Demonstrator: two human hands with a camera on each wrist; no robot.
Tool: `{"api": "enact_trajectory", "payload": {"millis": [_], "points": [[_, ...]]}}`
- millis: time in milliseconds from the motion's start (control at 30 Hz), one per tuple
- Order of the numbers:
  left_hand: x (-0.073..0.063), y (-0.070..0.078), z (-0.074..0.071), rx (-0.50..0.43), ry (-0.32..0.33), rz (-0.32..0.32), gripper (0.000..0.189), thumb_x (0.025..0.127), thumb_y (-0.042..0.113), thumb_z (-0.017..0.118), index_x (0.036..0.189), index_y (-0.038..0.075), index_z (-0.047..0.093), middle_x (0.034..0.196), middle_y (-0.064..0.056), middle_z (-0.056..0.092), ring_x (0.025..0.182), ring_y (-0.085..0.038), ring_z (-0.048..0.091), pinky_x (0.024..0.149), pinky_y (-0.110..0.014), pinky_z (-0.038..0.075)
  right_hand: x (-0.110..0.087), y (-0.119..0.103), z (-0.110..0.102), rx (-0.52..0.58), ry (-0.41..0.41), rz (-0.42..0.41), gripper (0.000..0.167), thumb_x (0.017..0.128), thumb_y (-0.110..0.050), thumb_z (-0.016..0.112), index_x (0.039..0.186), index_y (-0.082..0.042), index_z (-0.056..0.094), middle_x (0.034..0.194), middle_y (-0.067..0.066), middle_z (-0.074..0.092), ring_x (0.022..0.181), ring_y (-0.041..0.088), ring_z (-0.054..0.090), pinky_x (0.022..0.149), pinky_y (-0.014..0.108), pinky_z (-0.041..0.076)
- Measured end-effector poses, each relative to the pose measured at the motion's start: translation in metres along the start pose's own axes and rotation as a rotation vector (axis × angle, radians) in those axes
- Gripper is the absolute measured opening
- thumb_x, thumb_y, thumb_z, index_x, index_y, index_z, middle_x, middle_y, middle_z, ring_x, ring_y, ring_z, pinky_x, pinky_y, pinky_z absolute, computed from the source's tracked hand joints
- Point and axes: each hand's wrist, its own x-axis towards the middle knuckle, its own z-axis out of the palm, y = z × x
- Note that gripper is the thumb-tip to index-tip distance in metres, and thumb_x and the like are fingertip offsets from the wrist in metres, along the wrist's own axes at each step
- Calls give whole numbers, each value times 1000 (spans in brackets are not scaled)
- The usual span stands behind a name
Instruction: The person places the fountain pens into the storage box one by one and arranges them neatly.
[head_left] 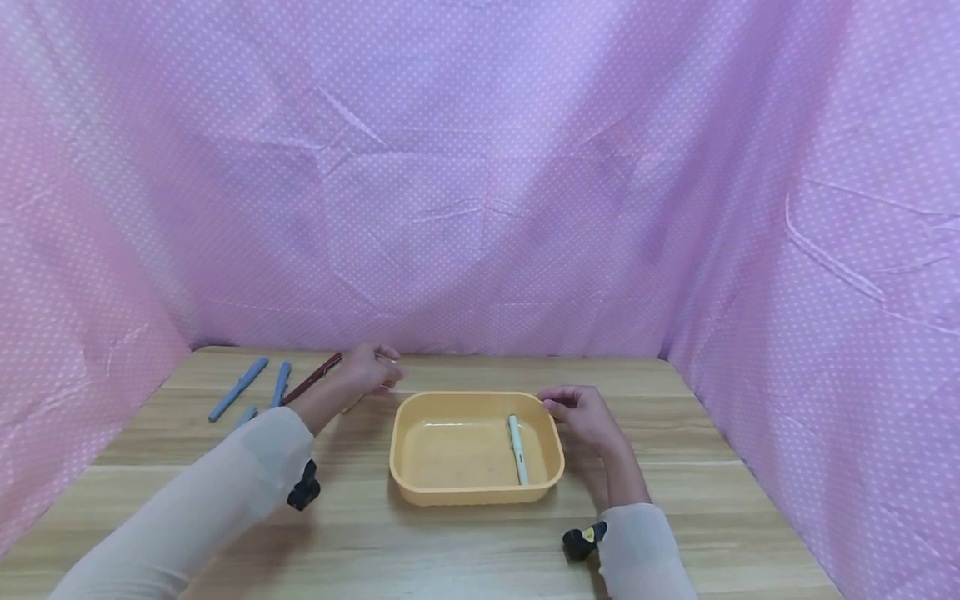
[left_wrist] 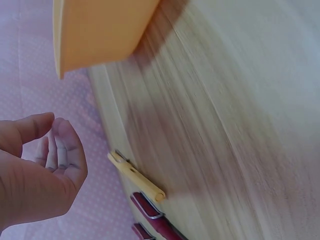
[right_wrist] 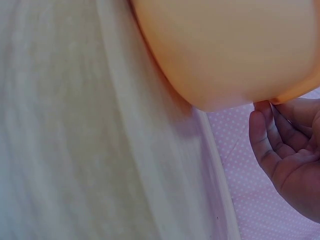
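Observation:
A yellow plastic tray (head_left: 471,497) stands on the table, with a pale mint pen (head_left: 517,450) lying in its right part. At the tray's back right corner my right hand (head_left: 588,414) pinches the rim between thumb and fingers. My left hand (head_left: 371,369) hovers off the tray's back left corner, fingers loosely bent, holding nothing. In the left wrist view, a yellow pen (left_wrist: 136,176) lies on the table near that hand, beside dark red pens (left_wrist: 157,216). My left arm partly hides the pens in the head view.
Several blue pens, one of them a long blue pen (head_left: 238,389), lie at the table's back left. A pink dotted curtain (head_left: 480,208) surrounds the wooden table (head_left: 450,558) at the back and sides.

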Motion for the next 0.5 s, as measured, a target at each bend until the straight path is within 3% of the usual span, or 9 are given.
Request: {"api": "enact_trajectory", "payload": {"millis": [500], "points": [[12,-21,-3,-5,72,-30,44,91,-5,68,132,-11,51,93,-14,67,88,-28,68,85,-44,62,-1,1,-1,-10,-10,-16,19,100,-5,64,115,4,73,108,15,75,100,24,71,87,30,59]]}}
